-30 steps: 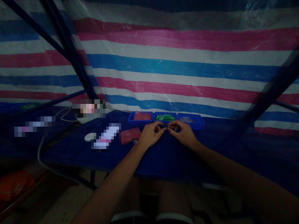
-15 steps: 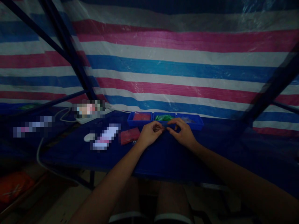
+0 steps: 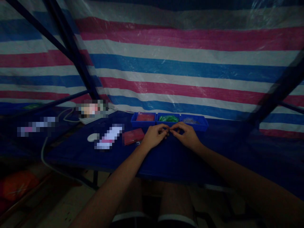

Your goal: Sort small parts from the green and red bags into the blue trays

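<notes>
My left hand (image 3: 156,135) and my right hand (image 3: 185,134) meet fingertip to fingertip above the blue table (image 3: 166,161). Both are closed in a pinch, and whatever lies between the fingers is too small and dark to name. Just beyond the hands stand three blue bins in a row: a left bin (image 3: 143,124) with red packets (image 3: 145,117), a middle one with green plastic bags (image 3: 168,118), and a right one with clear plastic bags (image 3: 190,121). Left of my left hand lies a red packet (image 3: 133,136), with a small shiny bit (image 3: 138,143) beside it.
A round white object (image 3: 93,137) and a blurred-out flat item (image 3: 110,136) lie further left. Behind them sits a white power strip (image 3: 86,119) with a cable (image 3: 42,152). Dark blue frame posts (image 3: 79,68) and a striped tarp (image 3: 178,63) stand around the table.
My right fingers have closed from a wider curve to a pinch against the left fingertips. The whole view has shifted slightly.
</notes>
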A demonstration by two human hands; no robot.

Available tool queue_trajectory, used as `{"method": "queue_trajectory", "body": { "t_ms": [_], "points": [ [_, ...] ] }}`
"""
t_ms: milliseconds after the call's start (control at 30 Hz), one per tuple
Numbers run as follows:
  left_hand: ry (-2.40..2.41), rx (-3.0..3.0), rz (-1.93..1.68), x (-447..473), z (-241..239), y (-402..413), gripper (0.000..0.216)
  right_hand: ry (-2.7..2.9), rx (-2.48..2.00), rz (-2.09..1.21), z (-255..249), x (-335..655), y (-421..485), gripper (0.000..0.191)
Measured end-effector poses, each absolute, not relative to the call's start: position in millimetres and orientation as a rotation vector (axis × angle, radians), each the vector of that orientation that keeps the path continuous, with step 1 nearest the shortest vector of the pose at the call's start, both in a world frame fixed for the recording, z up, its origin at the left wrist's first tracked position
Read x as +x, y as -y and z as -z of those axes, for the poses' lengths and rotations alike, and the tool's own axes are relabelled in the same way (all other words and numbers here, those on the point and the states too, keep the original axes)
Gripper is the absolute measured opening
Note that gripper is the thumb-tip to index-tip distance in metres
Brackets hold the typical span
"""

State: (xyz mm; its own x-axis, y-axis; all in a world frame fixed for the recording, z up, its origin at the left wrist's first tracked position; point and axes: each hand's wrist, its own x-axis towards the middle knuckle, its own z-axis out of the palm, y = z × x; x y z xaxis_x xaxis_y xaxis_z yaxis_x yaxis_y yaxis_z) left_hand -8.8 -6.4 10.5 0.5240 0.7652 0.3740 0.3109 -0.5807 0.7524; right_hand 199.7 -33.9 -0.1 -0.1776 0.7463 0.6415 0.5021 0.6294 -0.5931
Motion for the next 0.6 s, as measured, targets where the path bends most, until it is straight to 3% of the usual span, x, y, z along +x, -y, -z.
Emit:
{"method": "queue_trajectory", "body": {
  "t_ms": [333,500,600],
  "points": [
    [-0.893,2.059,-1.082,-7.7,-1.7,-3.3,0.017,1.869,-0.905,-0.31,1.0,197.5,34.1,0.017],
    [-0.827,1.98,-1.051,-5.2,-1.2,0.1,0.026,1.742,-0.946,-0.48,6.6,198.7,29.5,0.035],
    [-0.829,1.967,-1.047,-4.4,-3.0,2.2,0.032,1.817,-0.929,-0.482,5.7,199.6,29.8,0.023]
  ]
}}
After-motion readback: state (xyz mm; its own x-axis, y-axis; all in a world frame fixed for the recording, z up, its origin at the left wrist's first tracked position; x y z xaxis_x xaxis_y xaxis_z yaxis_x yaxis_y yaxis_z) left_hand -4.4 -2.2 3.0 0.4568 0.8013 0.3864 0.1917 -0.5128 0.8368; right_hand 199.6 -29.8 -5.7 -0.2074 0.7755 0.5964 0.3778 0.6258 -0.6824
